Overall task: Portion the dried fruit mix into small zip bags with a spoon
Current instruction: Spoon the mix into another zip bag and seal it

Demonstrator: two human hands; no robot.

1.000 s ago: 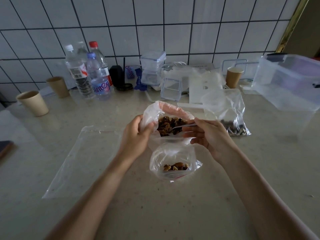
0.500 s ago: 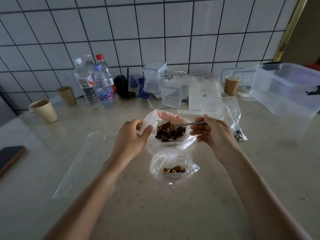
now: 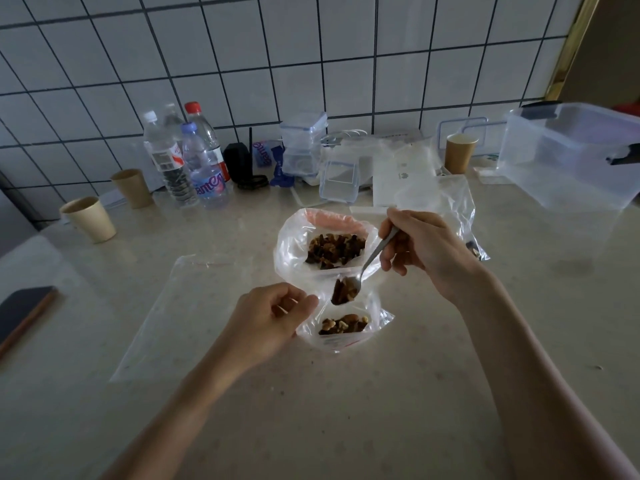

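A large clear bag of dried fruit mix stands open at the middle of the counter. Just in front of it sits a small zip bag with a little mix at its bottom. My right hand grips a metal spoon whose bowl, heaped with mix, hangs over the small bag's mouth. My left hand pinches the small bag's left rim and holds it open.
A flat empty zip bag lies to the left, another clear bag behind my right hand. Water bottles, paper cups, small clear boxes and a big clear tub line the back. A dark phone lies far left.
My right hand lifted the spoon out of the large bag with a load of mix and brought it over the small bag. My left hand left the large bag's rim for the small bag's rim.
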